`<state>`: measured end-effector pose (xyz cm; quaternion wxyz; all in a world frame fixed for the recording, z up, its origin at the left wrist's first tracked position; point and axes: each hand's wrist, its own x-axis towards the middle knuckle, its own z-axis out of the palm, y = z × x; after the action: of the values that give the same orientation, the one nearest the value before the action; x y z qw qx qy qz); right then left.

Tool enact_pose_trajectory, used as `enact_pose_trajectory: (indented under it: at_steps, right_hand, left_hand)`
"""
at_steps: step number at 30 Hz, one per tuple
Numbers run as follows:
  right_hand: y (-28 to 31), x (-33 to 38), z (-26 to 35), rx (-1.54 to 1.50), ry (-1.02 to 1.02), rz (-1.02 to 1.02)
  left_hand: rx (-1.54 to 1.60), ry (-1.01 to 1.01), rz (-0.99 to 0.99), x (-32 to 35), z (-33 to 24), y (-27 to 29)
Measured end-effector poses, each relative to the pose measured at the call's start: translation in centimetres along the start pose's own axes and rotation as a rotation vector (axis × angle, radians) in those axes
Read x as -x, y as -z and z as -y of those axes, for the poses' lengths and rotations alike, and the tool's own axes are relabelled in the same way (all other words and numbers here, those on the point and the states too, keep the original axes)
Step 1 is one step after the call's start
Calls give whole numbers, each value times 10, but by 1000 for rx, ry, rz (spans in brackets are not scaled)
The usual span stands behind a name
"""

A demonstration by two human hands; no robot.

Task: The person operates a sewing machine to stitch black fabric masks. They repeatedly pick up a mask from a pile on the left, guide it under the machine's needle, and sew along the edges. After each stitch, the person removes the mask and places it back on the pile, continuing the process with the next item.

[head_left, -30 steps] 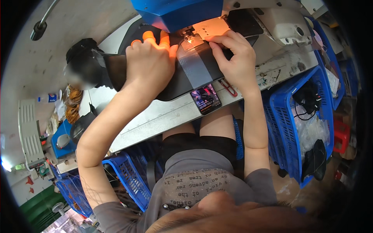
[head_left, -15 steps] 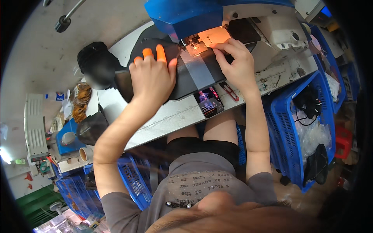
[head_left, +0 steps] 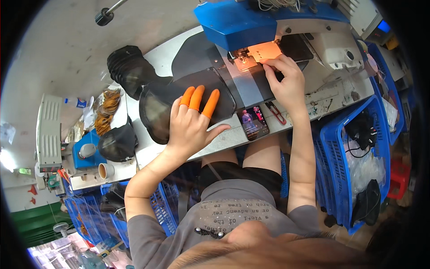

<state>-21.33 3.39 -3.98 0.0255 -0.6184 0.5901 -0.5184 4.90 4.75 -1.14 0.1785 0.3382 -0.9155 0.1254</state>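
My left hand (head_left: 193,122) lies spread on a glossy black curved panel (head_left: 154,110), with orange finger cots (head_left: 197,97) on three fingers and the thumb held out. The panel overlaps a larger flat dark piece (head_left: 192,56) with a pale grey band (head_left: 250,91), which extends under the blue sewing machine head (head_left: 235,28). My right hand (head_left: 287,83) is at the lit needle plate (head_left: 268,50), just right of the presser foot (head_left: 242,56). Its thumb and index finger are pinched together; whatever is between them is too small to make out.
A phone (head_left: 253,123) and red-handled thread snips (head_left: 276,113) lie at the table's front edge. Stacked black pieces (head_left: 130,69) stand at left, near another black piece (head_left: 118,142) and a paper cup (head_left: 106,170). A blue crate (head_left: 329,148) with bags stands at right.
My left hand has drawn back from beside the needle toward the table's front edge, its fingers spreading over the glossy panel, which now shows more fully. My right hand stays pinched near the needle plate.
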Motion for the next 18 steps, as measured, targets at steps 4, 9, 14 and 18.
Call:
enact_pose_trajectory:
  at_steps: [4, 9, 14, 18]
  right_hand:
    - [-1, 0, 1, -6, -2, -1]
    - [0, 0, 1, -38, -5, 2]
    - [0, 1, -3, 9, 4, 3]
    - [-1, 1, -3, -11, 9, 27]
  left_hand:
    - [105, 11, -84, 16, 9, -13]
    - [306, 118, -343, 42, 49, -24]
    - [1089, 965, -681, 55, 91, 0]
    - [1061, 982, -704, 72, 103, 6]
